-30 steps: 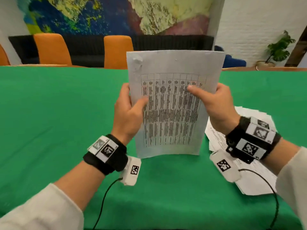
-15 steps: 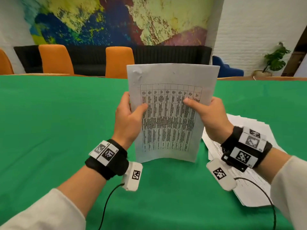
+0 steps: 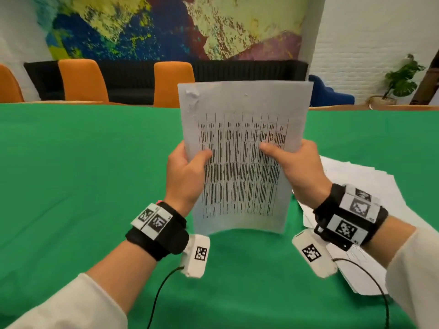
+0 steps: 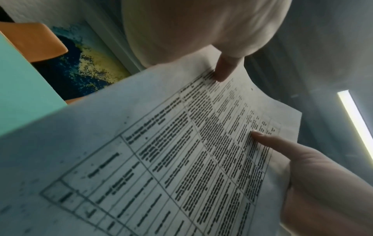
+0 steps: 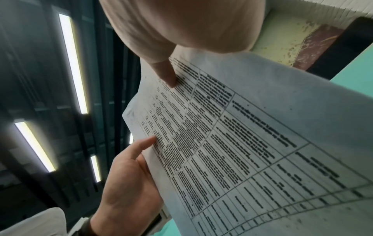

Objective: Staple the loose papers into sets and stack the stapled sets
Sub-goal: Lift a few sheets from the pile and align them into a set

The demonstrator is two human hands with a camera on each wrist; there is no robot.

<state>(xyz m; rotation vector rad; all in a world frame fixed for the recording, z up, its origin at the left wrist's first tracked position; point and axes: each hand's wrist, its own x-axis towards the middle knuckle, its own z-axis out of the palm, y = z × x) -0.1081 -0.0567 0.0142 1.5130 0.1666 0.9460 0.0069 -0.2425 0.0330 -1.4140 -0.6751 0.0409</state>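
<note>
Green cloth covers the long table (image 3: 71,174); behind it stand orange chairs (image 3: 82,79), a dark bench, a wall painted in blue, yellow and red patches, and a potted plant (image 3: 401,79) at the far right by a white brick wall.

Held upright above the table, clear of the cloth, is a set of white printed sheets bearing a ruled table of dark text (image 3: 242,162); its lower edge bows toward the person; its upper left corner is dimpled and creased; whether a staple sits there cannot be told.

Left hand (image 3: 185,176): grips the left edge of the set at mid-height; thumb pressed flat on the printed face; fingers curled behind the paper, out of sight in the head view.

Right hand (image 3: 301,172): grips the right edge at about the same height; thumb laid across the printed face; fingers wrapped behind.

Both wrist views confirm a thumb on the front of the page from each side, with the sheet pinched between thumb and the fingers behind.

Loose white papers (image 3: 370,186) lie fanned in an untidy pile on the cloth to the right, partly hidden under the right forearm.

Each wrist carries a black band with square coded markers (image 3: 156,222); a white tagged unit with a black cable hangs below each.
</note>
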